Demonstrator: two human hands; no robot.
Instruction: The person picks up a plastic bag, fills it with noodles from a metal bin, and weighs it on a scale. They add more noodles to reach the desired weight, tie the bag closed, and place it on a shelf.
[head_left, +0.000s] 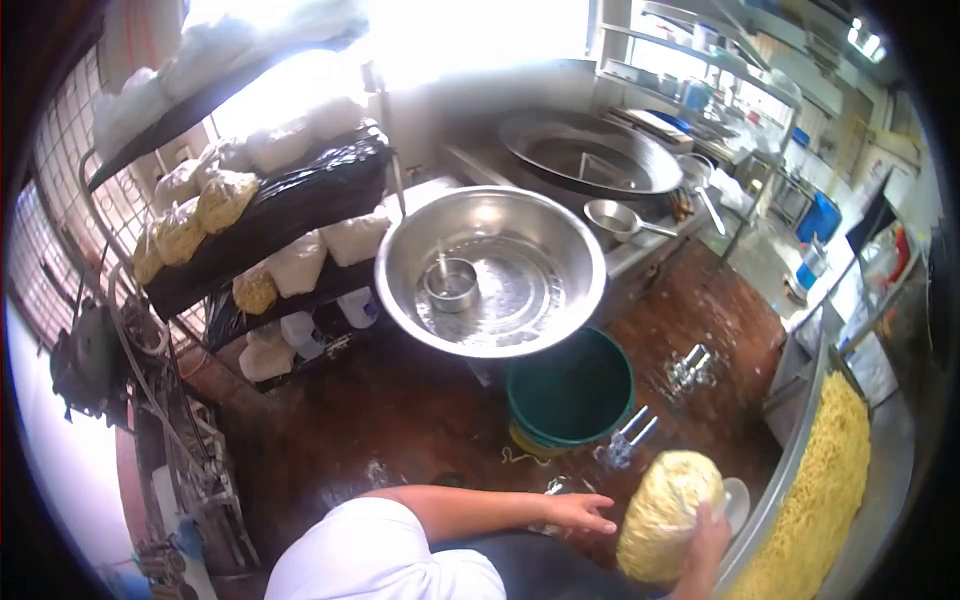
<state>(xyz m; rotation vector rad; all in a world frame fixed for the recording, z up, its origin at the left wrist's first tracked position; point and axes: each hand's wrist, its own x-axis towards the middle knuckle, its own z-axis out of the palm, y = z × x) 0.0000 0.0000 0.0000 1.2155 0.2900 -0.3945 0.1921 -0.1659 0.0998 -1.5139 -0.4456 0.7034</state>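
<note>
A clear plastic bag packed with yellow noodles (662,512) is upright at the lower right. My right hand (706,545) grips its right side, thumb toward the top; the other fingers are mostly hidden. My left hand (583,513) reaches across from the left, just short of the bag, with fingers stretched apart and nothing in them. Beyond the right hand shows a round white dish-like piece (737,506), partly covered by the hand. At the right edge, a long metal tray (765,545) holds a thick layer of loose yellow noodles (815,490).
A green bucket (520,400) stands on the red-brown floor (420,420). Above it is a wide steel basin (400,275) with a small metal pot (452,290) inside. A large wok (640,183) sits behind. Filled bags (227,200) line the shelves (330,165) at left.
</note>
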